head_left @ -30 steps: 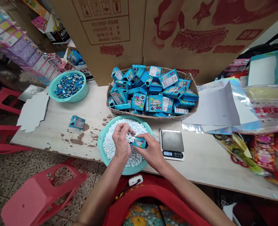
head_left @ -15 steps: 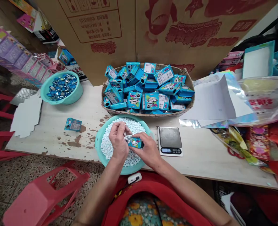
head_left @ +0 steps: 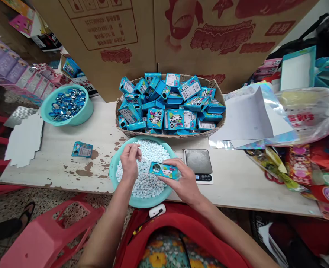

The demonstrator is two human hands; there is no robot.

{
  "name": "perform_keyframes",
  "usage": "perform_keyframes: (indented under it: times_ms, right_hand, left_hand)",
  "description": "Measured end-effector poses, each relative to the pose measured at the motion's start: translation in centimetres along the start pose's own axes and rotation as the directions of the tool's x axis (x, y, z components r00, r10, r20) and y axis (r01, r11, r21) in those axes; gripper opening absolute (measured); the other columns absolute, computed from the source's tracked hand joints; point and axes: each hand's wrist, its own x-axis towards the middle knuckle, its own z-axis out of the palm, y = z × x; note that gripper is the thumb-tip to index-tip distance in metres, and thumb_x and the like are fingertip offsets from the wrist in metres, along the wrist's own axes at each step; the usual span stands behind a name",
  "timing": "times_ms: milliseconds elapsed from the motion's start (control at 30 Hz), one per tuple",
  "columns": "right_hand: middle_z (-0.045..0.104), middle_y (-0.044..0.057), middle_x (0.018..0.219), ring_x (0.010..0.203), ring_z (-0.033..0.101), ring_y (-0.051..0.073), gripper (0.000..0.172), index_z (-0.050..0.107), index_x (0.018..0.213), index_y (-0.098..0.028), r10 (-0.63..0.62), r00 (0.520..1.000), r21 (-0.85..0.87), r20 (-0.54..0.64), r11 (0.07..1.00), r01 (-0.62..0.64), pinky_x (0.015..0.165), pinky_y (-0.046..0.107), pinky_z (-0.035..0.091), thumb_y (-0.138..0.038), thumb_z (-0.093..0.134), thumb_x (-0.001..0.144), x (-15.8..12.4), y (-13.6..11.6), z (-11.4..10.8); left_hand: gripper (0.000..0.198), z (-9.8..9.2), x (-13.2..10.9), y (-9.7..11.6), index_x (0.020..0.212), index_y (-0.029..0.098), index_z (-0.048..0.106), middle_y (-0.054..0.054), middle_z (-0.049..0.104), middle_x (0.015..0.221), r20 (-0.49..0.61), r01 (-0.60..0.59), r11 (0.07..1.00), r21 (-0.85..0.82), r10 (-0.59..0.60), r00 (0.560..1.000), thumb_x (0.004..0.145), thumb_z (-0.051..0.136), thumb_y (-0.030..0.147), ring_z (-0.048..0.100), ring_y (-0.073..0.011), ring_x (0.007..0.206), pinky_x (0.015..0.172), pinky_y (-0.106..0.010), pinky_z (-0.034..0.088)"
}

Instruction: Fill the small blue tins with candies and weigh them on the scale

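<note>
My right hand (head_left: 184,180) grips a small blue candy box (head_left: 167,171) between thumb and fingers, above a turquoise basin (head_left: 113,175) of small white candies (head_left: 153,149). A round hole shows at the left end of the box. To its left, my left hand (head_left: 130,160) hovers over the candies, apart from the box. Its fingers are curled together, and I cannot make out whether anything is in them. Behind the basin, a cardboard tray (head_left: 167,138) is heaped with similar blue boxes (head_left: 175,118).
A kitchen scale (head_left: 198,162) stands right of the basin. One blue box (head_left: 82,149) lies to the left, near a turquoise bowl (head_left: 89,108) of blue and silver caps. Paper sheets (head_left: 245,115) and bagged packs are at right. A pink stool (head_left: 41,238) and a person's foot (head_left: 27,216) are lower left.
My left hand has drawn left, away from the box. My right hand has turned the box so its printed side and hole show more. A foot has appeared at lower left.
</note>
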Motion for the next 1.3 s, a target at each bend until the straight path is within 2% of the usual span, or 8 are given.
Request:
perform_keyframes:
  times_ms: [133, 333, 433, 533, 633, 733, 867, 1300]
  right_hand:
    - [0.064, 0.005, 0.099, 0.095, 0.061, 0.021, 0.030, 0.063, 0.101, -0.024, 0.005, 1.000, -0.016, -0.015, 1.000, -0.005, 0.084, 0.035, 0.050, -0.032, 0.074, 0.074, -0.5, 0.1, -1.1]
    - [0.064, 0.005, 0.097, 0.090, 0.061, 0.021, 0.030, 0.063, 0.100, -0.023, 0.029, 0.999, -0.057, -0.041, 0.998, -0.031, 0.080, 0.034, 0.050, -0.035, 0.073, 0.074, -0.5, 0.4, -1.1]
    - [0.065, 0.004, 0.094, 0.089, 0.062, 0.021, 0.029, 0.063, 0.099, -0.023, 0.051, 0.998, -0.087, -0.039, 0.995, -0.054, 0.078, 0.033, 0.050, -0.036, 0.072, 0.074, -0.6, 0.6, -0.9]
    - [0.065, 0.004, 0.095, 0.089, 0.061, 0.021, 0.029, 0.063, 0.099, -0.023, 0.052, 0.998, -0.116, -0.043, 0.992, -0.057, 0.079, 0.034, 0.049, -0.035, 0.072, 0.074, -0.8, 0.8, -1.0]
    - [0.064, 0.004, 0.096, 0.091, 0.061, 0.022, 0.029, 0.062, 0.099, -0.023, 0.051, 0.998, -0.135, -0.023, 0.989, -0.054, 0.080, 0.034, 0.049, -0.034, 0.073, 0.074, -0.9, 0.8, -1.2]
    - [0.064, 0.004, 0.095, 0.089, 0.061, 0.022, 0.029, 0.061, 0.099, -0.023, 0.053, 0.999, -0.151, 0.002, 0.987, -0.052, 0.079, 0.033, 0.049, -0.032, 0.073, 0.074, -0.8, 0.6, -0.9]
    - [0.064, 0.005, 0.094, 0.091, 0.061, 0.023, 0.028, 0.060, 0.100, -0.022, 0.005, 0.999, -0.232, 0.051, 0.973, 0.007, 0.078, 0.033, 0.049, -0.028, 0.072, 0.075, -0.4, 0.2, 0.5]
    - [0.065, 0.006, 0.094, 0.091, 0.060, 0.024, 0.031, 0.061, 0.098, -0.019, 0.027, 0.982, -0.399, 0.188, 0.915, 0.052, 0.078, 0.034, 0.046, -0.020, 0.075, 0.070, 0.9, -1.3, 2.8]
  left_hand:
    - [0.022, -1.0, 0.7, -5.0, 0.089, 0.020, 0.065, -0.010, 0.060, 0.104, 0.210, -0.262, 0.714, 0.649, 0.162, 0.964, 0.082, 0.055, 0.039, 0.051, -0.0252, 0.104, 0.089, -0.038, 0.039]
    - [0.033, 0.0, -1.7, -6.6, 0.099, 0.022, 0.062, -0.011, 0.057, 0.102, 0.341, -0.336, 0.345, 0.877, 0.048, 0.939, 0.086, 0.047, 0.048, 0.051, -0.0275, 0.096, 0.079, -0.037, 0.038]
    - [0.026, -0.1, -1.9, -6.9, 0.087, 0.022, 0.062, -0.010, 0.058, 0.092, 0.312, -0.307, 0.426, 0.851, 0.060, 0.948, 0.085, 0.049, 0.044, 0.054, -0.0242, 0.087, 0.071, -0.031, 0.039]
    - [0.019, -0.5, -1.5, -7.2, 0.077, 0.021, 0.061, -0.005, 0.059, 0.080, 0.145, -0.162, 0.721, 0.673, 0.085, 0.986, 0.077, 0.060, 0.041, 0.054, -0.0194, 0.076, 0.066, -0.026, 0.038]
    - [0.024, -0.6, -1.3, -6.0, 0.070, 0.019, 0.056, 0.001, 0.052, 0.063, -0.075, 0.123, 0.953, 0.277, -0.107, 0.991, 0.069, 0.067, 0.040, 0.047, -0.0123, 0.057, 0.053, -0.021, 0.035]
    - [0.026, -0.5, -1.7, -2.9, 0.071, 0.019, 0.050, 0.004, 0.048, 0.062, -0.034, 0.362, 0.919, -0.159, -0.371, 0.928, 0.070, 0.066, 0.040, 0.037, -0.0068, 0.045, 0.042, -0.018, 0.029]
    - [0.021, 0.0, -2.8, 1.7, 0.075, 0.020, 0.047, 0.003, 0.049, 0.068, 0.148, 0.381, 0.788, -0.484, -0.355, 0.923, 0.072, 0.062, 0.033, 0.041, -0.0058, 0.046, 0.040, -0.017, 0.032]
    - [0.026, 1.3, -2.8, 3.2, 0.068, 0.017, 0.050, 0.004, 0.047, 0.065, -0.102, 0.157, 0.881, -0.446, -0.224, 0.969, 0.074, 0.066, 0.036, 0.043, -0.0055, 0.047, 0.054, -0.023, 0.047]
